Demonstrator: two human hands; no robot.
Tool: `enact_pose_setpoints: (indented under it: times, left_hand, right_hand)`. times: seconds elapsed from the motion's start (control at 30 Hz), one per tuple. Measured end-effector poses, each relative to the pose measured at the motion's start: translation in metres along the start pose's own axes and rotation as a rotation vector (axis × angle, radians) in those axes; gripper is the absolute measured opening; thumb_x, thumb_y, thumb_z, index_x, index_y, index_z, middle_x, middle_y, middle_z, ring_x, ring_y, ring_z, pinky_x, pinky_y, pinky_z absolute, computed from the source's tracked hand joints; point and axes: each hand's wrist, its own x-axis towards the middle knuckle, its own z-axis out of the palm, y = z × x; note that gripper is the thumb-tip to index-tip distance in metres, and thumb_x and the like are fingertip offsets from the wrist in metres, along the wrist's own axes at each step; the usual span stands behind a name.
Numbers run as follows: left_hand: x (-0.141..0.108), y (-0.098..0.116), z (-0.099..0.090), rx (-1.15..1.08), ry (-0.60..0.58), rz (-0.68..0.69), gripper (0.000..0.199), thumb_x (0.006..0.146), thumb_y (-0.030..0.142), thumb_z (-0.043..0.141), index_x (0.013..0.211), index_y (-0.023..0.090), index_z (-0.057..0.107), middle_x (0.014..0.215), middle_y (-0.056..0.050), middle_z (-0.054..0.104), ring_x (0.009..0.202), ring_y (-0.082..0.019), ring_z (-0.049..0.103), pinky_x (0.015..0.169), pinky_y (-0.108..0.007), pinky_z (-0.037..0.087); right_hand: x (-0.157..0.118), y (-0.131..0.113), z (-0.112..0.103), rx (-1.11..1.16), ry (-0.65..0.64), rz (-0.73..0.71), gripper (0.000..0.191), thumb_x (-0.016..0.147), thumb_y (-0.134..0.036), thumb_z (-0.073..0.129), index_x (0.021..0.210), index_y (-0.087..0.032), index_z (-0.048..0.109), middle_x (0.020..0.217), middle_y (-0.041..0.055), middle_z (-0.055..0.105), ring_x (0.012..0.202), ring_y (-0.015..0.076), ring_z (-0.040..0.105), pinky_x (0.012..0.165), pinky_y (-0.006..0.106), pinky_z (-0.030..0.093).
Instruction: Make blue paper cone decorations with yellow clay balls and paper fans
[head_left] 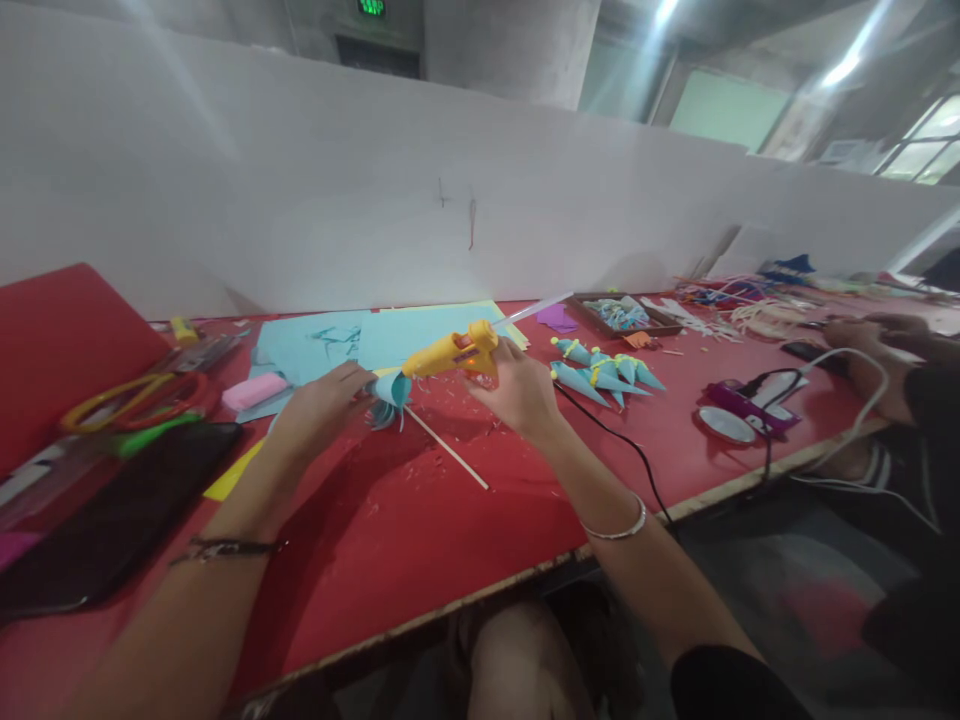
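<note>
My right hand [519, 388] is wrapped round the handle of a yellow hot glue gun [446, 353], which has a clear glue stick [536, 308] jutting from its back end. The nozzle points left and meets, or nearly meets, a curled strip of blue paper [392, 388] with a fringed lower edge. Fingers of my left hand [322, 402] pinch that paper from the left side. A thin wooden stick [448, 449] slants down to the right from beside the fringe; whether it is joined to the paper I cannot tell.
Blue cone-shaped paper pieces with yellow trim [600, 372] lie right of the glue gun. Scissors [112, 402], a pink block [255, 391] and a black phone-like slab [127, 510] sit at left. A black cord [626, 440] crosses the red table [420, 560]. A co-worker's hands [862, 350] are at far right.
</note>
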Motion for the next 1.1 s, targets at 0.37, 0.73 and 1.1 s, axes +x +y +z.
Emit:
enact_pose_setpoints:
  times: [0.37,0.73,1.1]
  left_hand:
    - [-0.001,0.0,-0.003,0.075,-0.075,-0.016,0.019,0.086,0.021,0.039,0.09,0.019,0.058,0.092,-0.005,0.057,0.078,-0.019,0.058,0.06,-0.027,0.04]
    - [0.0,0.002,-0.008,0.105,-0.13,-0.048,0.018,0.086,0.024,0.04,0.09,0.02,0.057,0.093,-0.004,0.057,0.082,-0.019,0.059,0.06,-0.026,0.041]
    - [0.0,0.007,-0.01,0.14,-0.136,-0.09,0.015,0.086,0.028,0.042,0.088,0.021,0.055,0.093,-0.004,0.057,0.08,-0.02,0.059,0.055,-0.026,0.038]
  right_hand:
    - [-0.002,0.0,-0.003,0.074,-0.129,-0.097,0.042,0.077,-0.041,0.05,0.112,-0.017,0.051,0.1,0.0068,0.063,0.077,0.0201,0.061,0.055,0.028,0.039]
    - [0.002,0.004,-0.004,-0.024,-0.167,-0.101,0.042,0.078,-0.026,0.046,0.12,-0.018,0.047,0.099,0.0069,0.063,0.073,0.0199,0.061,0.054,0.029,0.039]
    - [0.002,0.003,-0.005,-0.116,-0.105,-0.071,0.033,0.081,-0.024,0.045,0.113,-0.017,0.05,0.103,0.0089,0.062,0.077,0.0212,0.062,0.052,0.028,0.038]
